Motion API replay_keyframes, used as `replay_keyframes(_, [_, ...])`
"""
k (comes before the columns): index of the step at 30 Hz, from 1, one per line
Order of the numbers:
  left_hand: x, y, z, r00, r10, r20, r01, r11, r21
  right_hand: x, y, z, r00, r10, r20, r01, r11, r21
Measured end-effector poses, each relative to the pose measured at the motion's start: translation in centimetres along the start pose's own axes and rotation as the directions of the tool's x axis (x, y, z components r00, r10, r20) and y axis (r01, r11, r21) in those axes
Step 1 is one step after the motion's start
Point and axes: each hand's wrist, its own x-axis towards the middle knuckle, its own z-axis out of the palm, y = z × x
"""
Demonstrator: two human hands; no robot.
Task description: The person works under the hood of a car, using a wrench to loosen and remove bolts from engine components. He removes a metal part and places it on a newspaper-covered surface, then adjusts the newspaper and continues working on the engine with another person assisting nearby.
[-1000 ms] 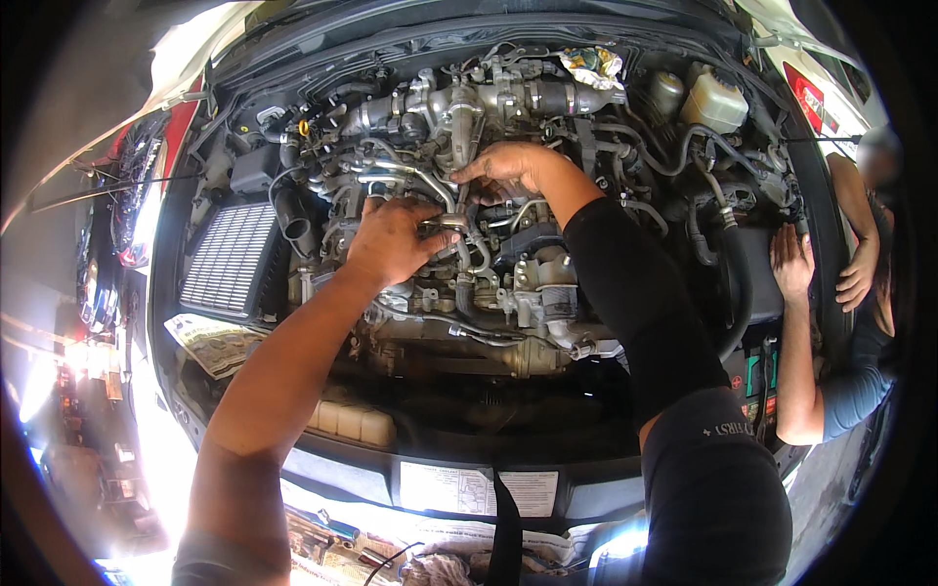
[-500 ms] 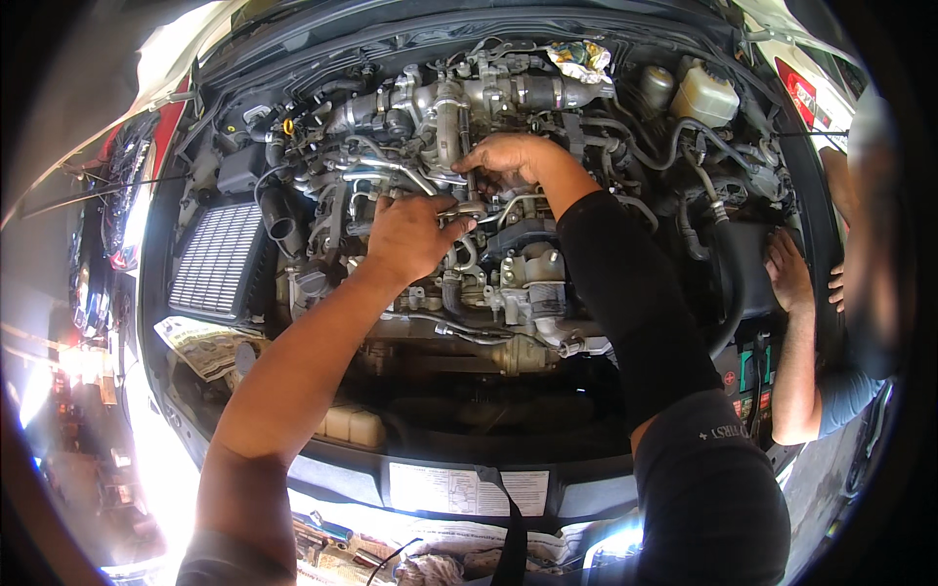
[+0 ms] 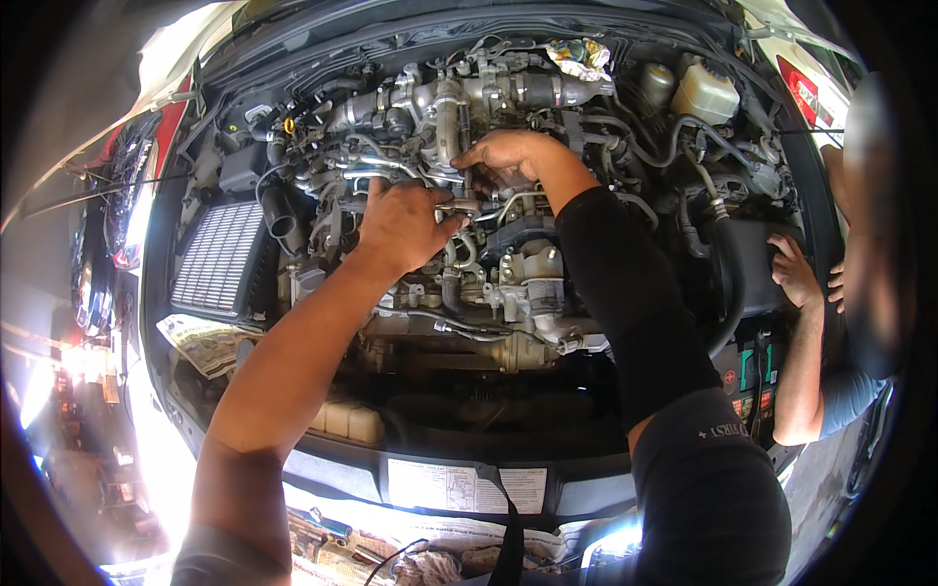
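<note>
In the engine bay, my left hand point(image 3: 404, 223) is closed on a ratchet-like metal tool point(image 3: 459, 207), its thumb against the tool's head and its fingers partly hidden among metal pipes. My right hand point(image 3: 508, 156) is just above and right of it, fingers curled round a slim upright metal shaft point(image 3: 466, 127) beside a cast aluminium pipe point(image 3: 447, 132); its fingertips are partly in shadow. Around both hands are hoses, brackets and the engine's metal lines point(image 3: 523, 200).
A square pleated filter point(image 3: 217, 259) lies at left, a white reservoir point(image 3: 703, 93) at back right. Crumpled paper point(image 3: 578, 59) rests at the back, newspapers point(image 3: 205, 347) at left and front. Another person's hand point(image 3: 796, 273) is on the right side, near the battery point(image 3: 757, 381).
The view has shifted slightly. My hands stay on the same spot with small movements of the left fingers. The other person's hand has slid down a little and curled its fingers.
</note>
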Motion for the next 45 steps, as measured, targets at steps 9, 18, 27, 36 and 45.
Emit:
replay_keyframes(9, [0.1,-0.5,-0.4,0.999,0.050,-0.002,-0.049,0.994,0.095,0.5,-0.2,0.2,0.999,-0.019,-0.026,0.018,1.000,-0.025])
replay_keyframes(18, [0.5,-1.3,2.4,0.980,-0.139,0.139,0.171,0.952,-0.252,-0.7,-0.5,0.3,0.995,-0.047,-0.091,0.058,0.991,0.122])
replay_keyframes(27, [0.3,-2.0,1.0,0.995,-0.069,0.066,0.077,0.990,-0.118,-0.3,-0.3,0.6,0.987,-0.032,-0.157,0.055,0.989,0.140])
replay_keyframes(36, [0.5,-0.4,2.3,0.999,-0.001,0.054,0.005,0.997,-0.073,-1.3,-0.6,1.7,0.956,-0.050,-0.288,0.064,0.997,0.038])
replay_keyframes(45, [3.6,-1.1,0.7,0.901,0.003,0.434,0.002,1.000,-0.013,-1.4,-0.1,1.1,0.995,-0.059,-0.087,0.081,0.955,0.285])
